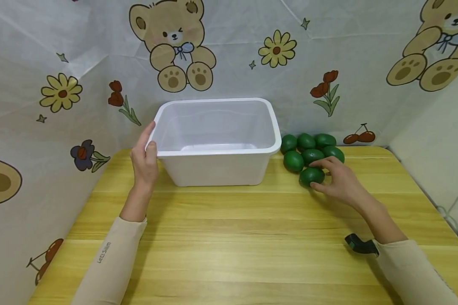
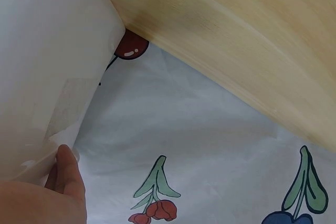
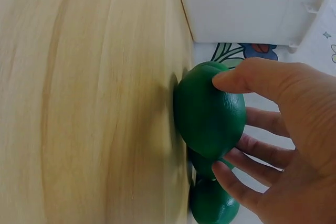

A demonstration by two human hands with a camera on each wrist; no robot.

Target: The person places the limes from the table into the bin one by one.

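A white plastic tub (image 1: 217, 169) stands upright at the back of the table, its inside bare where visible. My left hand (image 1: 145, 163) grips the tub's left rim, thumb in front and fingers at the outer side; the left wrist view shows fingertips (image 2: 65, 163) at the rim. Right of the tub, my right hand (image 1: 341, 180) holds the nearest dark green, glossy oval fruit (image 1: 309, 177) between thumb and fingers. The right wrist view shows the thumb on this fruit (image 3: 207, 114) and the fingers spread along its far side. It is low over the table, perhaps resting on it.
Several more green fruits (image 1: 293, 161) lie clustered behind the held one, close to the tub's right side. A printed cloth (image 1: 233, 80) with bears and flowers hangs behind the wooden table (image 1: 229, 237). A black device (image 1: 360, 245) sticks out at the right cuff.
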